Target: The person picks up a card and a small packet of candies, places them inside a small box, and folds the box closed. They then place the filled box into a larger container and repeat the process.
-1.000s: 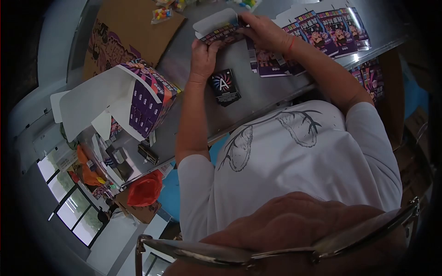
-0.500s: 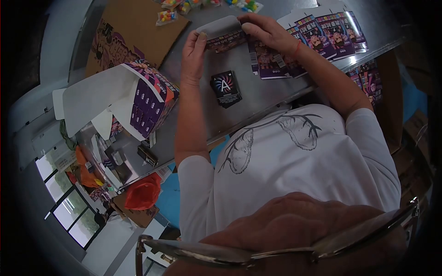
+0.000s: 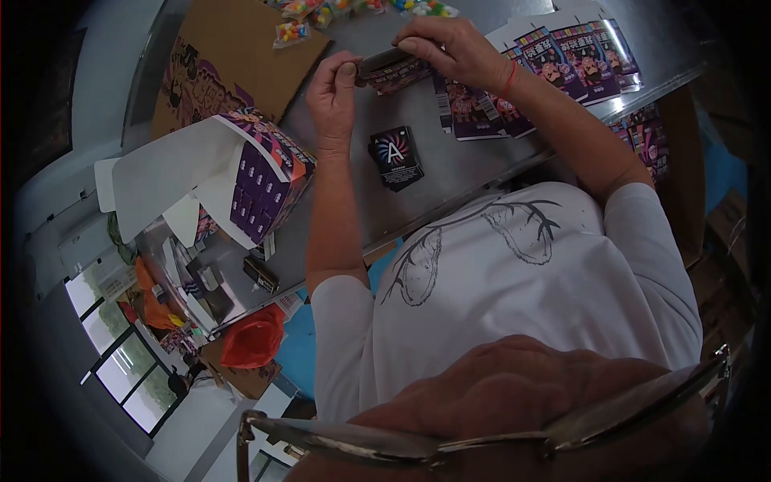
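- Small carton (image 3: 393, 68): purple printed flat blank, held just above the metal surface (image 3: 450, 173) at its far side, between both hands, partly folded.
- Head view, left hand (image 3: 333, 88): fingers clamped on the carton's left end, thumb pressed on the top edge.
- Head view, right hand (image 3: 450, 52): fingers closed over the carton's right and top side, red band at the wrist.
- Step, as judged: forming the blank into a box; panels look half closed, flaps not yet tucked.
- Next move would call for squaring the walls and pushing the end flap in while the other hand steadies the body.
- Card deck (image 3: 393, 155): dark pack with an "A", lying on the surface near the left wrist, apart from the carton.
- Flat blanks (image 3: 562, 56): fanned row just beside the right hand.
- Display box (image 3: 265, 173): open, purple, well to the left; candy packs (image 3: 293, 30) at the far edge.
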Demonstrator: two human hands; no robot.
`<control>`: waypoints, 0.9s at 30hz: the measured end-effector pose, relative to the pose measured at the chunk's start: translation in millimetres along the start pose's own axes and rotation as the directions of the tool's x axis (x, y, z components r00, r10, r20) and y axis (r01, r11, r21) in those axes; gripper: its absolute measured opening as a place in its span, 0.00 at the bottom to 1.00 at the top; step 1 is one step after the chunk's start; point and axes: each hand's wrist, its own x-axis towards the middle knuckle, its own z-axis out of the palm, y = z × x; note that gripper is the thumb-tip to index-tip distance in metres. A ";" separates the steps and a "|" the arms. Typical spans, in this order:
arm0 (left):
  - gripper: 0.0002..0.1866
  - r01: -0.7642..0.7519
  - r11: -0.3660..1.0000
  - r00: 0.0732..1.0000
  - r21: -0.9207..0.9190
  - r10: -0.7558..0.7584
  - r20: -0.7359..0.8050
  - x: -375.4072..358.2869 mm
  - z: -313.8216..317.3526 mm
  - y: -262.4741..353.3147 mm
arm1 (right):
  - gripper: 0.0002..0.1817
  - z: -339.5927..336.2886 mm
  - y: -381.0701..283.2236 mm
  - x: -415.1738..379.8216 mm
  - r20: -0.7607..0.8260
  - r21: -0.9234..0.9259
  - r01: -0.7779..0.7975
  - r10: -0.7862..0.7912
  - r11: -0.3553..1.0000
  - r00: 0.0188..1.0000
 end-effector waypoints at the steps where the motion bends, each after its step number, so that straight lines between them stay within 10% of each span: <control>1: 0.05 0.005 1.000 1.000 -0.001 -0.005 0.000 -0.6 -0.9 -0.4 | 0.08 0.4 -0.1 -0.4 0.002 0.001 -0.004 0.004 1.000 1.000; 19: 0.09 -0.408 0.775 0.909 0.483 0.394 0.135 -5.6 5.6 -6.1 | 0.07 0.0 15.2 -5.2 0.076 -0.335 0.353 -0.349 0.874 0.934; 22: 0.10 -0.343 0.815 0.937 0.467 0.330 0.113 -6.8 9.6 -9.2 | 0.08 0.0 15.7 -6.6 0.076 -0.340 0.390 -0.389 0.856 0.918; 25: 0.11 0.028 0.999 0.998 0.023 -0.027 -0.057 -11.4 19.3 -16.4 | 0.11 4.6 17.6 -15.4 0.057 -0.275 0.329 -0.326 0.904 0.944; 27: 0.12 0.118 0.857 0.968 0.502 -0.212 0.135 -12.7 12.1 -26.7 | 0.09 6.1 15.3 -16.5 -0.028 -0.215 0.266 -0.278 0.940 0.960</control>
